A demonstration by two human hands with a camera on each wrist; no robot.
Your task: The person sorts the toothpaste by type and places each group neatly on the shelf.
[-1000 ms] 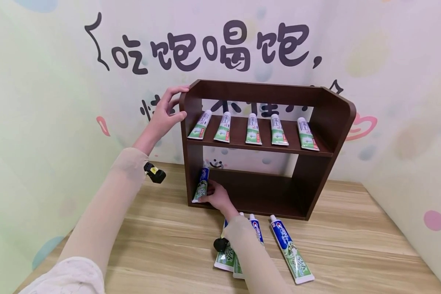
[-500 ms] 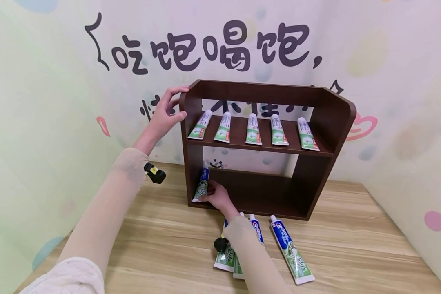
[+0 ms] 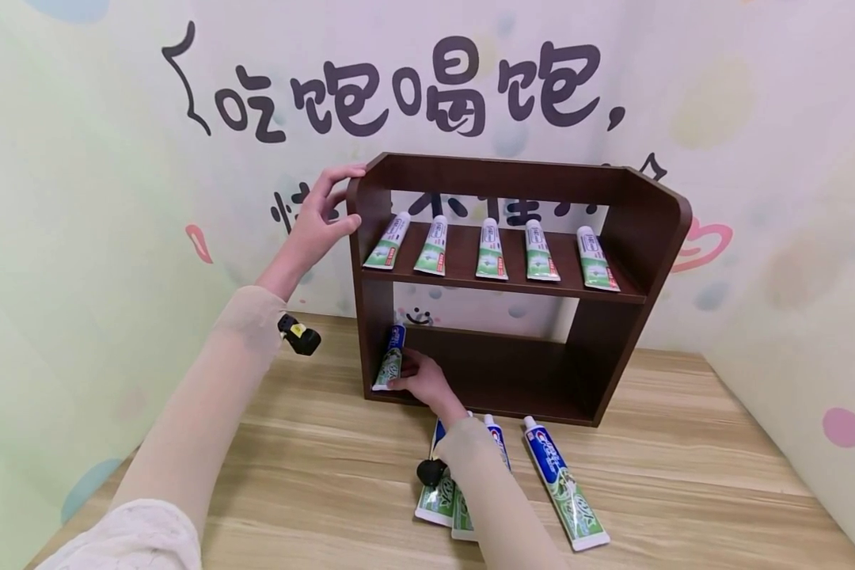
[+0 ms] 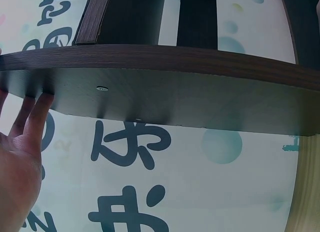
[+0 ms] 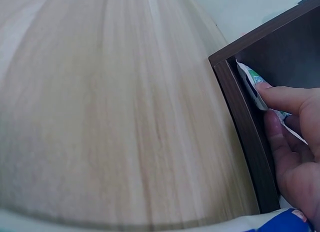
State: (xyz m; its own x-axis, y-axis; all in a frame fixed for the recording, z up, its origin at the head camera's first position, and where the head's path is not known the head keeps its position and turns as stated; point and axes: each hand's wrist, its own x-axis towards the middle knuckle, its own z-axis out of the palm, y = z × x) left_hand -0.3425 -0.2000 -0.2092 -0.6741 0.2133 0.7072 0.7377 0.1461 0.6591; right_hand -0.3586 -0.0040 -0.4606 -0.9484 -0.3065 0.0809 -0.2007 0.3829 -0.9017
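Observation:
On the table stands a dark brown two-tier shelf point(image 3: 463, 285). My right hand point(image 3: 426, 385) is in its lower compartment, pinching a blue and green toothpaste tube point(image 3: 393, 358) between thumb and fingers. That tube leans cap-up at the left end, next to the side panel. Its lower end shows by the thumb in the right wrist view, and the fingers hide part of it. My left hand point(image 3: 317, 224) rests on the shelf's upper left side; in the left wrist view its extended fingers point(image 4: 37, 119) touch the panel's outer face.
Several white and green toothpaste tubes point(image 3: 492, 252) lean in a row on the upper tier. On the wooden table point(image 3: 313, 475), one blue and green tube point(image 3: 564, 487) lies at right; others point(image 3: 438, 503) lie partly under my right forearm. A printed wall stands behind.
Almost nothing differs. Both hands keep their places, the right on the toothpaste tube and the left at the shelf's side; the right wrist shifts very slightly.

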